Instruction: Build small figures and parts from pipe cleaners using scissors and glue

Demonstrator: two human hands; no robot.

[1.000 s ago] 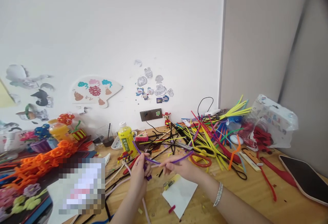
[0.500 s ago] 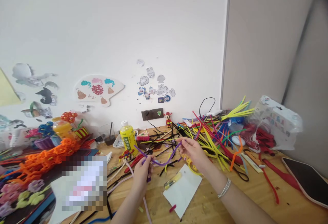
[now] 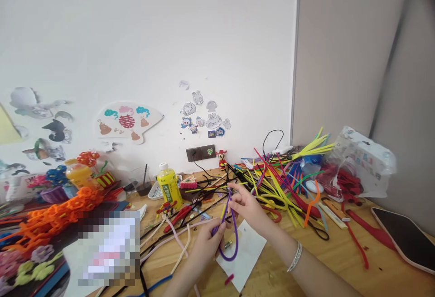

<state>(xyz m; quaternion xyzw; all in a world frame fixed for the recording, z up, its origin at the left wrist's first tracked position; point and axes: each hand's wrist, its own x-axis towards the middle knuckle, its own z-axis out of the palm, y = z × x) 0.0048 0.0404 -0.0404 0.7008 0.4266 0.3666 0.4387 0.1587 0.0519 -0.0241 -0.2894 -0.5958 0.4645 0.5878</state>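
A purple pipe cleaner (image 3: pixel 235 242) hangs in a loop between my hands, its bend dipping toward the white paper (image 3: pixel 249 251). My left hand (image 3: pixel 208 240) is closed round one part of it, with a purple bit showing by the thumb. Higher and to the right, my right hand (image 3: pixel 245 204) pinches the strand at the top of the loop, fingertips pointing left. Under the left hand's fingertips lies a small yellow and black piece (image 3: pixel 228 245), partly hidden.
A yellow drink bottle (image 3: pixel 170 186) stands behind the left hand, with red-handled pliers (image 3: pixel 178 217) before it. Yellow pipe cleaners (image 3: pixel 282 193) heap behind the right hand. A phone (image 3: pixel 406 236) lies far right; orange pipe-cleaner work (image 3: pixel 57 211) is at left.
My hands have come closer together; the left moved right, the right slightly left. The purple pipe cleaner went from a stretched, wavy line to a hanging loop.
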